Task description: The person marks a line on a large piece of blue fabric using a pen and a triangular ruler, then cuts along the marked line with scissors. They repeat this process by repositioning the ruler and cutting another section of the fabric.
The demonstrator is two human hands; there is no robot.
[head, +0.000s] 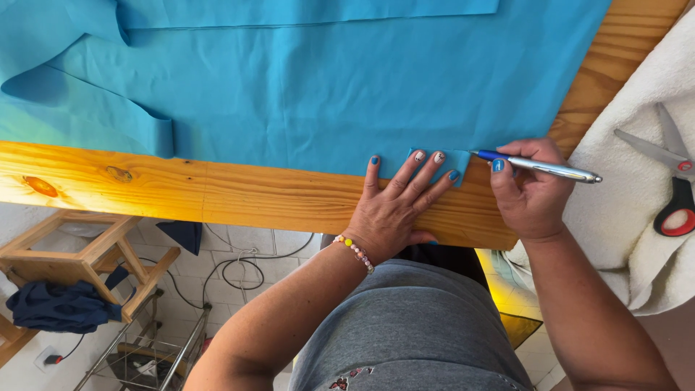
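Far down on the left, below the worktop edge, one wooden stool (87,253) stands on the tiled floor with one dark blue garment (61,305) draped over its lower rail. Just right of it sits one wire basket (145,355); what lies in it is too dim to tell. A white cable (239,271) loops across the tiles near it.

One wooden worktop (217,192) runs across the scene, and one large sheet of blue fabric (326,80) covers most of it, with a folded flap at the far left and a second layer lying along the far edge.

At the near edge of the fabric, right of centre, one small blue fabric piece (463,161) lies on the sheet's near edge and the bare wood. The left hand (394,210) lies flat with fingers spread, pressing down on this piece and the sheet, grasping nothing; one bead bracelet (355,252) circles its wrist.

Just right of it, the right hand (528,188) is closed around one pen (539,166) with a silver barrel and blue front, its tip touching the right edge of the small piece.

Furthest right, one white towel-like cloth (637,145) hangs over the worktop's end, and one pair of scissors (673,181) with red and black handles rests on it, blades open.
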